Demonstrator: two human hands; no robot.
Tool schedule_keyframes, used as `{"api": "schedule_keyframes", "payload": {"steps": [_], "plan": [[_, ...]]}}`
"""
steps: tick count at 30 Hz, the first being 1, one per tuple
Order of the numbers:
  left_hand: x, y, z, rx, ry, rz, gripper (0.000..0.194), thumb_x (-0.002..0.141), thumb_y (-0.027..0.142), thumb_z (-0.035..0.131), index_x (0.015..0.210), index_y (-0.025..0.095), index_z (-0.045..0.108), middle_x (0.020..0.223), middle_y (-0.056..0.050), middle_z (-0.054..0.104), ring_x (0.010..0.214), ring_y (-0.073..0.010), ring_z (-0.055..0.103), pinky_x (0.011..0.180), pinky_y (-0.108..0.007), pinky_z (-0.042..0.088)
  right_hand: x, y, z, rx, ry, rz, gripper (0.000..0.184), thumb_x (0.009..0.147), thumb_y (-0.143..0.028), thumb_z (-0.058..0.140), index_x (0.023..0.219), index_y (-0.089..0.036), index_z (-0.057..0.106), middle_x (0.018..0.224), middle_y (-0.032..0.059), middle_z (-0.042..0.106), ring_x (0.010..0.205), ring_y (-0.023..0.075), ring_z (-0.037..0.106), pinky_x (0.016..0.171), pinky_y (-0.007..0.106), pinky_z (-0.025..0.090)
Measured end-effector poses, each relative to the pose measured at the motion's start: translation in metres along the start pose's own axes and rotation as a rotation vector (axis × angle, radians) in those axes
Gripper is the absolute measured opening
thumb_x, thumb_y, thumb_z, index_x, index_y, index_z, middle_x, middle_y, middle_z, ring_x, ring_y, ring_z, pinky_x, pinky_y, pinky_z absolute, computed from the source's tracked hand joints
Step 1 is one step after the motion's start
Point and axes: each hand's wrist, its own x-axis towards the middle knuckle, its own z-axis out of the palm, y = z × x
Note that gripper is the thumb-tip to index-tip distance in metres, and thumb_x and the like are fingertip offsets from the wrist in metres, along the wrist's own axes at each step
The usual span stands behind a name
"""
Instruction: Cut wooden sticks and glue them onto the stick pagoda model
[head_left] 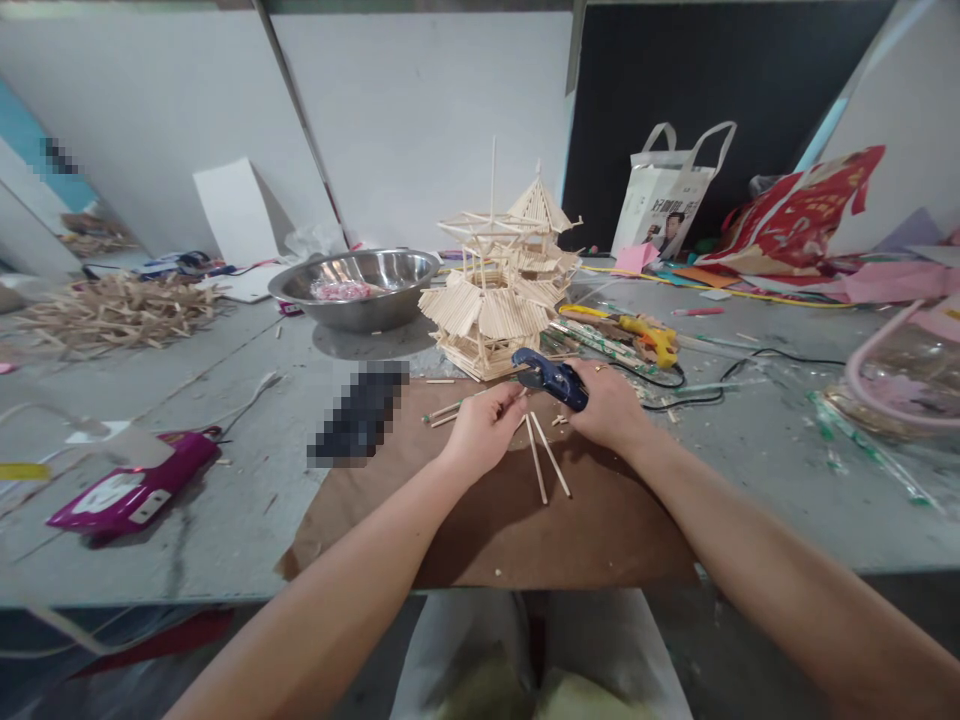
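Observation:
My left hand (487, 425) is closed in a pinch on a thin wooden stick (522, 391), mostly covered by the fingers. Close beside it, my right hand (611, 408) wraps round a dark blue hand cutter (553, 378) whose hooked head points left, toward the left fingertips. Two loose pale wooden sticks (549, 455) lie below the hands on a brown sheet (480, 540). Just behind the hands stands a tiered pagoda model (487, 300) built of such sticks. More sticks (448, 412) rest left of the left hand.
A steel bowl (352, 310) stands behind on the left, near a blurred dark object (360, 412). A purple power strip (139, 485) and a heap of sticks (120, 312) are further left. To the right lie a yellow glue gun (652, 335), its black cord and a clear pink-rimmed container (911, 370).

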Motion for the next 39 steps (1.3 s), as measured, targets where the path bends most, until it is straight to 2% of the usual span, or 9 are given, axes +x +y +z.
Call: {"api": "schedule_keyframes", "payload": {"steps": [8,21,27,39], "plan": [[-0.0006,-0.0016,0.0,0.016,0.018,0.036,0.03,0.075,0.029,0.038,0.091,0.013,0.058,0.056,0.003,0.048,0.052,-0.0072,0.038,0.051,-0.018,0.031,-0.0014,-0.0005,0.0014,-0.038,0.007,0.039,0.043,0.059,-0.029,0.049,0.099,-0.013,0.049,0.086,0.0101,0.059,0.078,0.0234,0.053,0.072,0.033,0.04],[-0.001,0.0005,-0.0007,0.039,0.032,0.028,0.028,0.075,0.029,0.038,0.086,0.014,0.059,0.052,0.004,0.041,0.05,-0.0069,0.035,0.048,-0.017,0.028,-0.0016,-0.0057,-0.0037,-0.108,-0.025,0.113,0.036,0.058,-0.031,0.049,0.091,-0.017,0.052,0.079,0.0071,0.061,0.069,0.0232,0.056,0.06,0.032,0.04],[-0.0008,-0.0004,0.0001,0.03,0.029,0.02,0.029,0.075,0.029,0.038,0.088,0.013,0.059,0.056,0.003,0.047,0.052,-0.0072,0.038,0.05,-0.018,0.03,-0.0029,-0.0065,-0.003,-0.129,-0.04,0.142,0.035,0.06,-0.031,0.049,0.092,-0.019,0.051,0.079,0.0062,0.062,0.069,0.0227,0.057,0.058,0.031,0.04],[0.001,-0.0013,0.0021,-0.044,0.012,-0.01,0.031,0.075,0.03,0.037,0.092,0.014,0.058,0.071,0.001,0.059,0.066,-0.0108,0.049,0.06,-0.02,0.036,-0.0026,-0.0085,-0.0034,-0.202,-0.157,0.197,0.034,0.063,-0.035,0.046,0.092,-0.02,0.051,0.075,0.0063,0.063,0.066,0.023,0.058,0.055,0.03,0.038]]}}
